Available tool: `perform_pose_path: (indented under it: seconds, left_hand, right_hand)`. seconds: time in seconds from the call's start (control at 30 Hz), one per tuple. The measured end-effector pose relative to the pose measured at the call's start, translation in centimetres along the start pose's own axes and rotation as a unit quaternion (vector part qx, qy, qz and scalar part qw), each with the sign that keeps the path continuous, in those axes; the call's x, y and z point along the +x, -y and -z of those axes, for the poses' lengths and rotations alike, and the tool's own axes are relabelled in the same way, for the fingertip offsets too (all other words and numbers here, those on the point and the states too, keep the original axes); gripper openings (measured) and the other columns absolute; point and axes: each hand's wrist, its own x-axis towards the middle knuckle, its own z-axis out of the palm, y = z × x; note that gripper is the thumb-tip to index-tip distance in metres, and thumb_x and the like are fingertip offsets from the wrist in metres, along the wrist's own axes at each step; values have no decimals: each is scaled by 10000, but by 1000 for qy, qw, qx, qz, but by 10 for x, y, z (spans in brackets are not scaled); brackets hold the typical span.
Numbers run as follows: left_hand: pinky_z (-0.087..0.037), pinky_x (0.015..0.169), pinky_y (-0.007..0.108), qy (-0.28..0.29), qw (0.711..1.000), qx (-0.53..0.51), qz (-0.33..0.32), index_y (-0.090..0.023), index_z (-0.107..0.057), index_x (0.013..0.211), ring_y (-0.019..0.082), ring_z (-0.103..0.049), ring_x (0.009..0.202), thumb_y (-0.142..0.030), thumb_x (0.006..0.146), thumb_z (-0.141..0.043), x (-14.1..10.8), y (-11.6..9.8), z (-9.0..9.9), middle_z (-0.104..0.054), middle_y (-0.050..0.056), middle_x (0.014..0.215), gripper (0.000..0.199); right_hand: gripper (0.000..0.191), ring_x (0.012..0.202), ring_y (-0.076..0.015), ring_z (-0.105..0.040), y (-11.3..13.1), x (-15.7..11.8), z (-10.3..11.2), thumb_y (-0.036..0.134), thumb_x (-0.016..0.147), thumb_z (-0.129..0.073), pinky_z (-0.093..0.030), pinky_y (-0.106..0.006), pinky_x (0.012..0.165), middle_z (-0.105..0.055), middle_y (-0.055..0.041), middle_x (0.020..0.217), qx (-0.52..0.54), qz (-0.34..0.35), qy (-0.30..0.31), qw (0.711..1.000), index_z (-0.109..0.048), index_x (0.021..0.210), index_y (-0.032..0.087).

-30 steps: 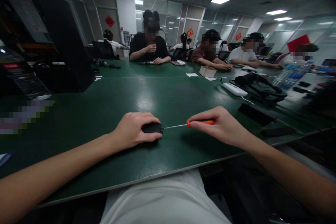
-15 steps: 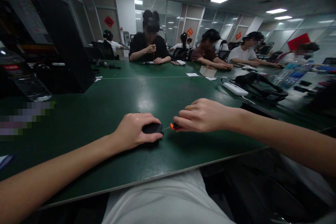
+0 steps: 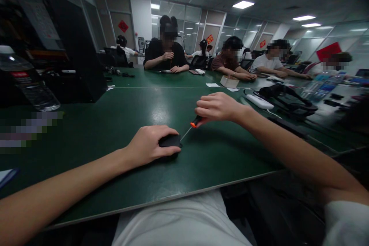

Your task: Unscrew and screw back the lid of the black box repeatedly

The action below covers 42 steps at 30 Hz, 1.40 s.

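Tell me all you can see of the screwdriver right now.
The screwdriver has a thin, straight, bare-metal-looking shaft and a handle with a bright orange collar and a black part behind it; the rest is hidden in the right hand. It slants down from the grip toward the end of the black block under the left hand, above the green table. Its tip is too small to make out.

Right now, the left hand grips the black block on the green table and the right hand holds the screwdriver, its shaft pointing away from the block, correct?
Not quite: the head view shows the shaft pointing toward the black block. The left hand does grip it on the green table, and the right hand holds the screwdriver.
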Motion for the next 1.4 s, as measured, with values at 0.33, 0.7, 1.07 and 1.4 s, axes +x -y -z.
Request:
perform_pose_path:
  seconds: [0.33,0.7,1.07,1.4]
  left_hand:
    - [-495,822,305,16,1000,-13,-5,-196,-690,1195,233,-711,969,-466,915,-697,2,3,5,-763,61,1104,389]
    - [-527,734,274,32,997,-62,38,-182,-738,1122,204,-721,834,-488,894,-685,1,17,21,-788,54,997,385]
    - [-524,762,286,4,998,-59,34,-165,-733,1112,215,-720,861,-451,883,-692,1,16,14,-784,70,1008,369]
    - [-550,853,334,-45,996,-60,58,-154,-731,1106,237,-725,907,-453,884,-692,1,5,4,-782,89,1048,374]
  right_hand:
    - [635,634,-134,-475,24,-9,-65,635,1041,-238,-260,-272,568,-589,-40,733,181,-80,69,978,-594,814,161]
    - [608,592,-122,-463,18,-30,-57,644,1025,-330,-259,-254,563,-605,-39,726,204,-153,99,962,-621,809,157]
    - [550,561,-113,-456,41,-8,-46,528,1058,-316,-219,-281,566,-620,-36,687,187,-146,111,965,-634,807,156]
    - [468,542,-114,-459,44,-2,-33,428,1066,-335,-203,-298,561,-647,-35,706,121,-148,128,973,-652,858,154]
